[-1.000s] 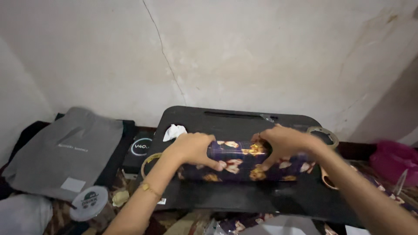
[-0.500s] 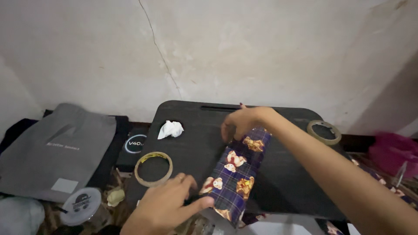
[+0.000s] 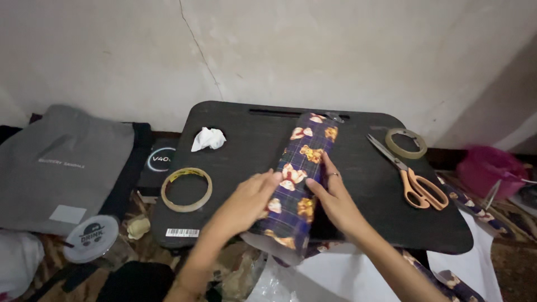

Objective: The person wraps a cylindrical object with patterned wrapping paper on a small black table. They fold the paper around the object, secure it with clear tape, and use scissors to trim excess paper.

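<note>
Left hand (image 3: 249, 201) and right hand (image 3: 335, 198) clasp wrapped box (image 3: 299, 173) by long sides (lap desk (image 3: 251, 145) beneath); press evenly, smoothing paper flat.

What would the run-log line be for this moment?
left hand: on wrapped box | right hand: on box | nearby: scissors, tape roll

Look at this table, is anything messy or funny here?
A little. The wrapped box between the left hand and right hand pokes past the front edge of the black table. A crumpled white paper lies loose near the back, and the wall has a long crack.
</note>
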